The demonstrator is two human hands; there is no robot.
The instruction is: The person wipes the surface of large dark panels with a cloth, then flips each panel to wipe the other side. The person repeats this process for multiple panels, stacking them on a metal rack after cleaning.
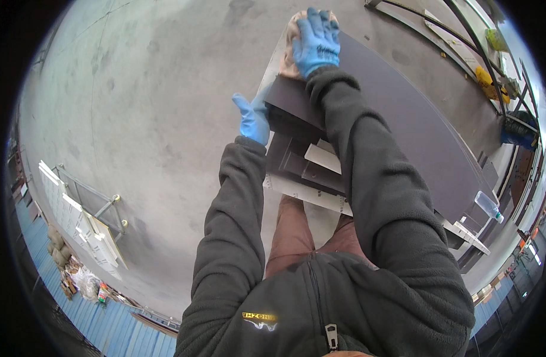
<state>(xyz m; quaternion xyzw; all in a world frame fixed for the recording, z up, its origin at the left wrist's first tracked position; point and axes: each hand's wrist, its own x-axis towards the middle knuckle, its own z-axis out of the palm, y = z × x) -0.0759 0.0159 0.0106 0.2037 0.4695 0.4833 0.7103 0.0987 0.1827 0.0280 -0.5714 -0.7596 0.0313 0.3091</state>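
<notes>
My right hand (317, 43), in a blue glove, is stretched far forward. It holds a crumpled beige cloth (289, 64) against the far end of a large dark grey panel (398, 113), its fingers laid over the cloth. Also gloved in blue, my left hand (254, 121) is at the panel's left edge, open, with the thumb out to the side and the fingertips partly hidden by the edge. Below the panel's near corner lie dark sheet pieces and a pale strip (323, 158).
A clear plastic bottle (488, 206) lies by the panel's right end. A wheeled metal rack (94, 208) with white boards stands on the left of the grey floor (160, 107). Dark metal framing (475, 47) and a yellow bag (489, 83) are at the far right.
</notes>
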